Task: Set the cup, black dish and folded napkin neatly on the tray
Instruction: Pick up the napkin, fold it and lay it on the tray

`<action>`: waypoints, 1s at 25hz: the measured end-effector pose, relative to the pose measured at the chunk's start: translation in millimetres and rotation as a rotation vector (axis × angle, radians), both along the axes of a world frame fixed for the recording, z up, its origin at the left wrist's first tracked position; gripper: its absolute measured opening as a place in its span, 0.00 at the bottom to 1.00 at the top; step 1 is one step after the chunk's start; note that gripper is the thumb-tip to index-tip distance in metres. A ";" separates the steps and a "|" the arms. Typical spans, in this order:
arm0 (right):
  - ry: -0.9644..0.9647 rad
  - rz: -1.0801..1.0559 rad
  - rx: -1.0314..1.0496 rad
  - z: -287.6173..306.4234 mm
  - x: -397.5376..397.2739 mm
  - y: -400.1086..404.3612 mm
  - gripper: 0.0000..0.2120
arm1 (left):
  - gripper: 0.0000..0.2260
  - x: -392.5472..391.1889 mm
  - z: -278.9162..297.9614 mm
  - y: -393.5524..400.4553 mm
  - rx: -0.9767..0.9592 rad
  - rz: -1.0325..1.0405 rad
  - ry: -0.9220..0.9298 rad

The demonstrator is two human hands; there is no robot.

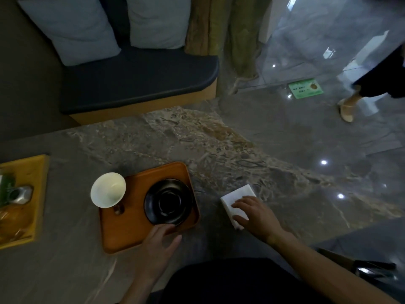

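A: Two of the three pieces are on the tray (131, 229) already; only the folded napkin (238, 200) is off it, lying on the stone tabletop (219, 150) to the tray's right, well clear of its rim.

B: Which hand has it?

A: The right hand (256, 216). It lies flat on the napkin's near end, fingers spread and relaxed, pressing rather than pinching, so I would not call it a grasp yet. The napkin's long axis runs from that hand up and away, tilted a little toward the tray.

B: And the other hand?

A: The left hand (162, 240) sits at the tray's near edge, fingers loosely open, fingertips at the near rim of the black dish (167, 201); it holds nothing that I can see. The right is plainly the nearer hand for the napkin.

B: What does the tray hold?

A: The black dish on its right half, empty, and the white cup (108, 189) at its far left corner, also empty as far as I can tell. The near left part is bare wood, probably room for the napkin.

B: Anything farther left of the tray?

A: A yellow tray (39, 172) with a small metal tin and some packets, too dim to name.
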State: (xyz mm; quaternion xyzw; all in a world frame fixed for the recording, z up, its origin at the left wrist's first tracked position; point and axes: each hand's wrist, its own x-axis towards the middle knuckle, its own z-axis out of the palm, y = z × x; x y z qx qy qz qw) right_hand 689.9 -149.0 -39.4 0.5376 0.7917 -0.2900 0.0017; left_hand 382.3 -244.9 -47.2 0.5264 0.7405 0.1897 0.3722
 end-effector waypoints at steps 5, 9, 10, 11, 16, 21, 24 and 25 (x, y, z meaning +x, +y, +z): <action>-0.049 0.026 -0.038 1.3 56.3 23.2 0.18 | 0.14 65.9 4.5 30.1 0.030 -0.087 -0.012; -0.143 0.106 -0.048 -0.7 78.7 43.7 0.22 | 0.16 103.7 -0.2 51.8 -0.010 -0.178 0.030; -0.168 0.134 -0.053 -1.0 81.0 47.9 0.23 | 0.17 111.2 -1.7 56.9 -0.035 -0.198 0.047; -0.189 0.160 -0.063 -1.6 81.8 51.6 0.25 | 0.17 117.8 -2.8 62.4 -0.061 -0.217 0.064; -0.221 0.283 -0.032 -12.9 74.5 66.5 0.39 | 0.25 141.9 -5.8 91.9 -0.156 -0.271 0.176; -0.265 0.400 -0.012 -21.4 60.2 81.6 0.45 | 0.29 150.0 -8.8 113.5 -0.238 -0.330 0.376; -0.291 0.424 0.007 -23.0 57.1 83.9 0.43 | 0.26 152.9 -10.5 120.5 -0.267 -0.376 0.438; -0.294 0.427 0.014 -23.1 56.3 84.2 0.43 | 0.25 154.0 -10.8 121.3 -0.266 -0.391 0.449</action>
